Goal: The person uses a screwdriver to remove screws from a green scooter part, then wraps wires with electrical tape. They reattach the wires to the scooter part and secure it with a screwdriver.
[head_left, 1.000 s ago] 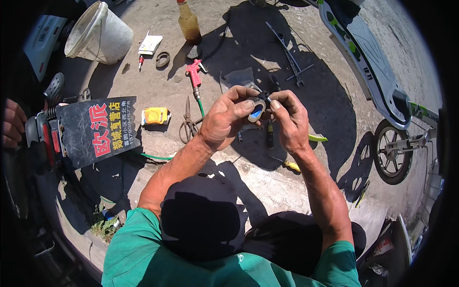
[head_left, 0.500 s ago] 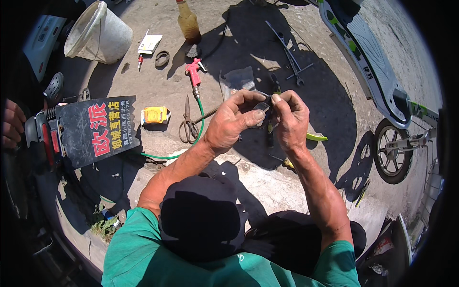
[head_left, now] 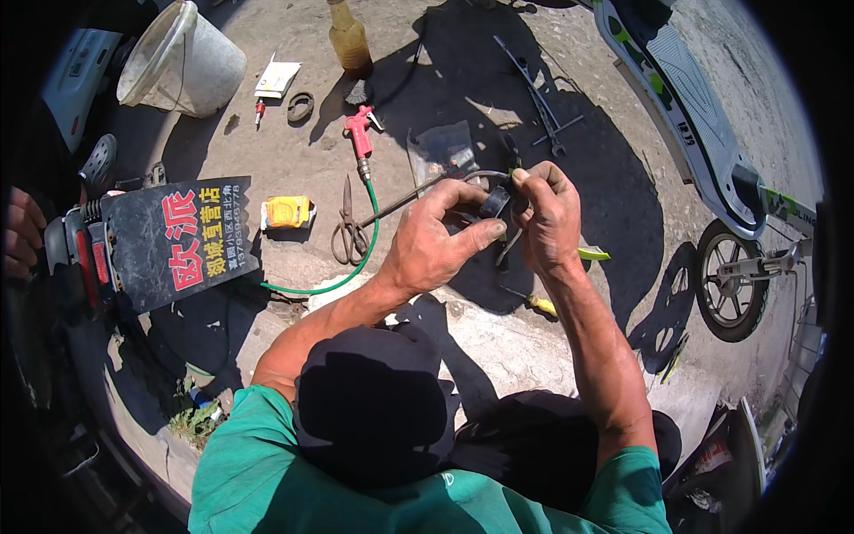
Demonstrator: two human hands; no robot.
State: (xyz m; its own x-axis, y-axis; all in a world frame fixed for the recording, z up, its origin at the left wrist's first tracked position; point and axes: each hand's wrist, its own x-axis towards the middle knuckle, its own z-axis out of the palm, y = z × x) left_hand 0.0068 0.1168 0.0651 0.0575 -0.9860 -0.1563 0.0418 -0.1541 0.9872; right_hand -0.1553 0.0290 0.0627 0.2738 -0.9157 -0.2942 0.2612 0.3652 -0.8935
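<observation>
Head view showed both hands raised above the concrete ground [head_left: 294, 169], working one small dark rubber part [head_left: 495, 203] between them. The left hand [head_left: 436, 240] was closed on the part, thumb along its underside and fingers curled over the top. The right hand [head_left: 549, 218] pinched the part's far edge with thumb and forefinger. A thin dark cable or rubber strip [head_left: 418, 191] ran out from the grip toward the left; whether it was joined to the part could not be told. Holding the part up, off the ground, kept it close to the eyes and gave both thumbs purchase.

Below the grip lay a clear plastic bag [head_left: 442, 151] and a yellow-handled screwdriver [head_left: 541, 305]. Left of the grip lay scissors [head_left: 346, 233], a red air blow gun [head_left: 360, 132] on a green hose [head_left: 356, 262], and a yellow tape measure [head_left: 287, 212]. Beyond the grip, long metal tools [head_left: 538, 98] lay well apart. To the right, a scooter wheel [head_left: 729, 285] bounded the open room.
</observation>
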